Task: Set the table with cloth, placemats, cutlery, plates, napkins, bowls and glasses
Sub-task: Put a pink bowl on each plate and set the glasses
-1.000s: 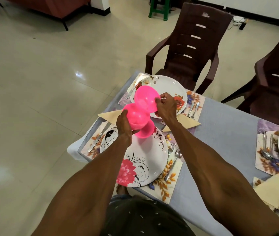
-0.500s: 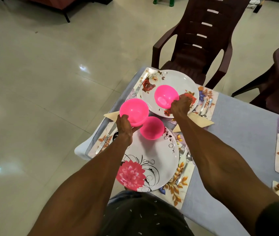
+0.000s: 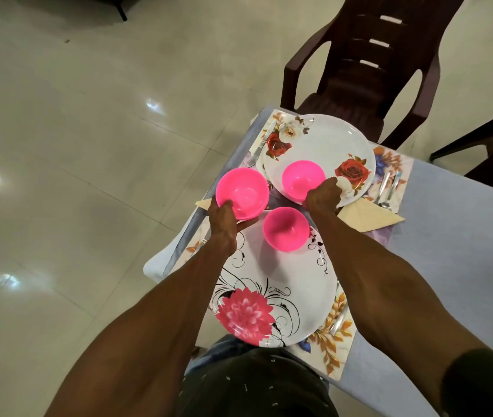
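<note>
Since the last frame I've brought one pink bowl down onto the far rose plate; my right hand still pinches its near rim. My left hand grips the stacked bowls just left of it, above the counter. A third bowl sits on the near plate, between my hands.

Three upright pink bowls
</note>
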